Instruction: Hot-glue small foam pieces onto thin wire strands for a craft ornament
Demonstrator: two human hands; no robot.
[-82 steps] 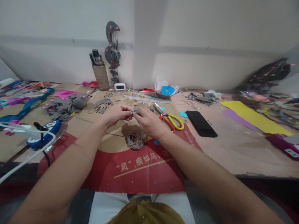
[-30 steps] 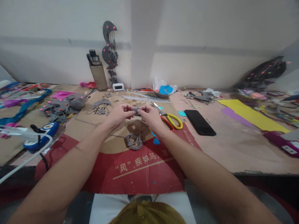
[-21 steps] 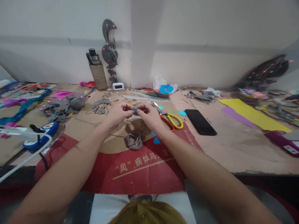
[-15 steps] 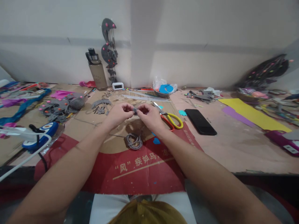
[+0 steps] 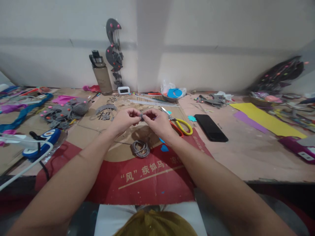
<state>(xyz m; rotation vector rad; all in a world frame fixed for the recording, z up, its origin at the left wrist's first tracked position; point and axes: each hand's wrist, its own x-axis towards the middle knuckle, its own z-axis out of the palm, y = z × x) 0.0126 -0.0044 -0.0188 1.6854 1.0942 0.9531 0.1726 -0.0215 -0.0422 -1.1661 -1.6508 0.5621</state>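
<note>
Between the fingertips of both hands sits a small grey felt piece [image 5: 141, 116], mostly hidden by the fingers. My left hand [image 5: 125, 120] pinches it from the left, and my right hand [image 5: 157, 120] pinches it from the right. Below them a coil of grey cord [image 5: 140, 149] lies on the cardboard [image 5: 157, 186]. A pair of scissors [image 5: 183, 127] with red and yellow handles rests just beyond my right hand. To the left of my hands lies a curved grey felt piece [image 5: 107, 108] with cord and small bits.
A black phone [image 5: 211, 127] lies to the right, near yellow felt [image 5: 268, 120]. A bottle [image 5: 102, 77] and a small clock [image 5: 123, 90] stand by the wall. Grey felt pieces with pink balls [image 5: 65, 111] are heaped at left, behind a blue power strip [image 5: 41, 142].
Both hands keep their pinch on the small grey felt piece, with only a slight shift of the fingers. The whole view has moved by a few pixels.
</note>
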